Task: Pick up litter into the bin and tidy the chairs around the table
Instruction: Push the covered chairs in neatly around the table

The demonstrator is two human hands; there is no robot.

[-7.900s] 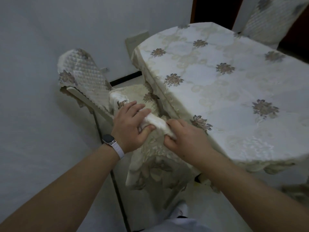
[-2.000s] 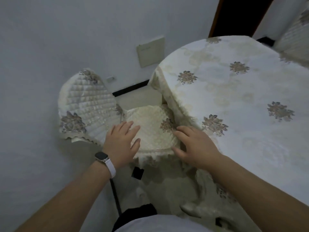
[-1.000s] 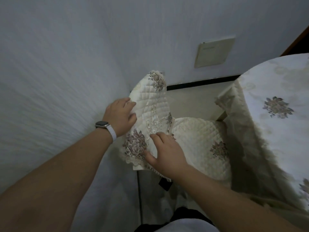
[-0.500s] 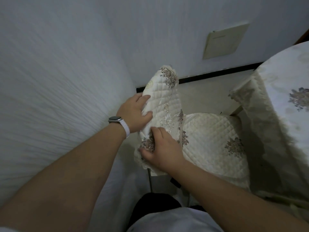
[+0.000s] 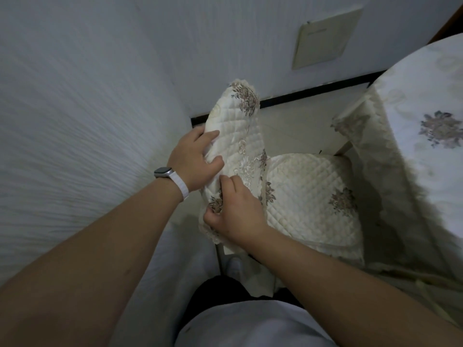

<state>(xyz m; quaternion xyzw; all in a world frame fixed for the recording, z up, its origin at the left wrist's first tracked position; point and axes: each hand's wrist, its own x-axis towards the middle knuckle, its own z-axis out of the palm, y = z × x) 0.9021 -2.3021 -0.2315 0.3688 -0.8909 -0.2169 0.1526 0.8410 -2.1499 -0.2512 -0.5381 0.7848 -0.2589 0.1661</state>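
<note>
A chair with a cream quilted cover stands between the wall and the table. Its backrest (image 5: 235, 126) rises in the middle of the view and its seat (image 5: 310, 196) lies to the right. My left hand (image 5: 194, 159), with a watch on the wrist, grips the left edge of the backrest cover. My right hand (image 5: 235, 211) holds the lower part of the backrest cover, fingers curled on the fabric near a flower pattern. The table (image 5: 426, 101), under a floral cloth, is at the right edge.
A white wall (image 5: 87, 108) runs close on the left and behind the chair, with a beige wall plate (image 5: 325, 38) and a black skirting strip (image 5: 313, 92). The tablecloth hangs down next to the seat. My legs and a shoe (image 5: 234, 265) are below.
Earlier both hands smoothed the seat cover; since then they moved onto the backrest cover. Over the last half second my grip stayed much the same and the view shifted slightly.
</note>
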